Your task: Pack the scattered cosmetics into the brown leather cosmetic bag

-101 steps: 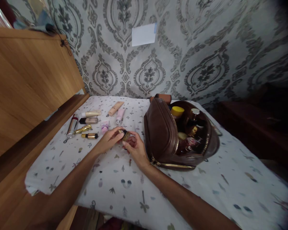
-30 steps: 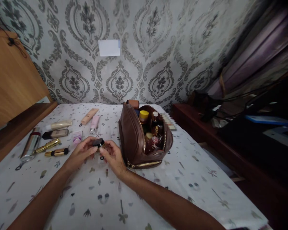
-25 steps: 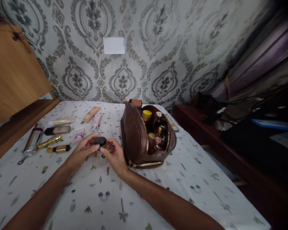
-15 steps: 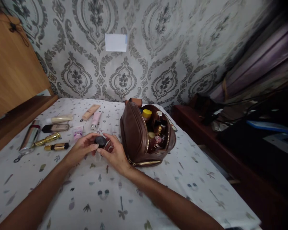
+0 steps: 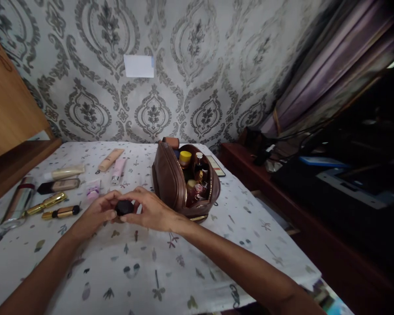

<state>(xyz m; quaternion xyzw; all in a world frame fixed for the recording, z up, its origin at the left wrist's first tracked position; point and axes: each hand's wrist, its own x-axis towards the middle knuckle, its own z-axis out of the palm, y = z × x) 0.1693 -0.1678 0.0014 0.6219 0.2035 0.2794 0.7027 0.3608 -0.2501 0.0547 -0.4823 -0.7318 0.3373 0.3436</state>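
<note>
Gripping a black-topped container (image 5: 124, 207), left hand (image 5: 96, 212) and right hand (image 5: 153, 210) sit near a purple tube (image 5: 93, 190) and open bag (image 5: 167, 177).

There are four tubes (image 5: 110, 160), two gold sticks (image 5: 49, 202), one black-capped bottle (image 5: 64, 185), one silver canister (image 5: 18, 203), one black-topped item (image 5: 124, 207), one bag (image 5: 169, 179), one yellow lid (image 5: 185, 156) and one white sheet (image 5: 139, 66).

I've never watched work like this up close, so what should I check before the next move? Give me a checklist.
1. Left hand gripping the small dark item: ok.
2. Right hand gripping it too: ok.
3. Item's lid fully closed: cannot tell, hands cover part of it.
4. Brown bag unzipped: ok, its top gapes.
5. Purple-and-white tube clear of the left hand: cannot tell, they nearly meet in this view.
</note>
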